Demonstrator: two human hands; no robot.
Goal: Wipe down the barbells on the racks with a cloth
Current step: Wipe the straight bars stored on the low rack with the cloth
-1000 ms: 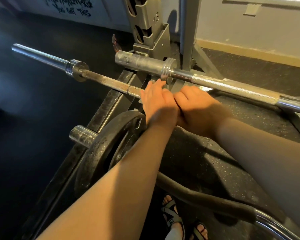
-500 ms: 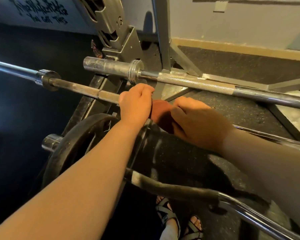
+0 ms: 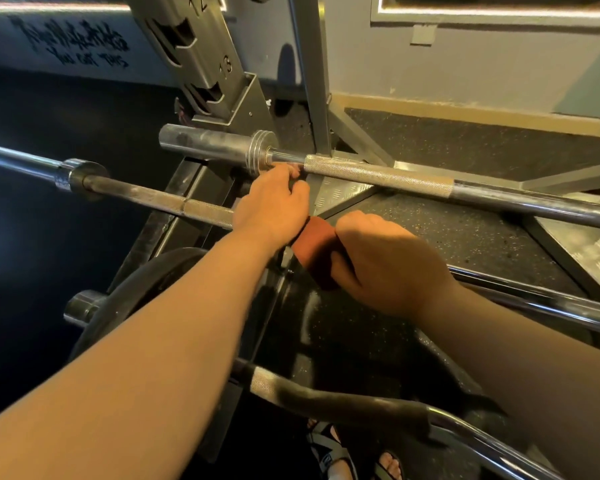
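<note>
A rusty barbell (image 3: 160, 199) runs from the left, passes under both hands and comes out chrome at the right. My left hand (image 3: 271, 206) grips this bar with curled fingers, its fingertips close to the collar of the upper barbell. Just to its right, my right hand (image 3: 385, 265) holds a reddish-brown cloth (image 3: 314, 247) wrapped around the same bar. A second, silver barbell (image 3: 378, 174) with a knurled section lies higher, behind the hands, resting on the grey rack (image 3: 201, 64).
A black weight plate (image 3: 136, 306) on a short sleeve sits below my left forearm. A curved bar (image 3: 326, 400) crosses near the bottom above my sandalled feet (image 3: 329, 448). Speckled rubber floor (image 3: 465, 150) and a grey wall lie beyond.
My hands were pressed together on the bar and have drawn apart. The right hand slid right, so the cloth now shows between them. The view shifted left and closer.
</note>
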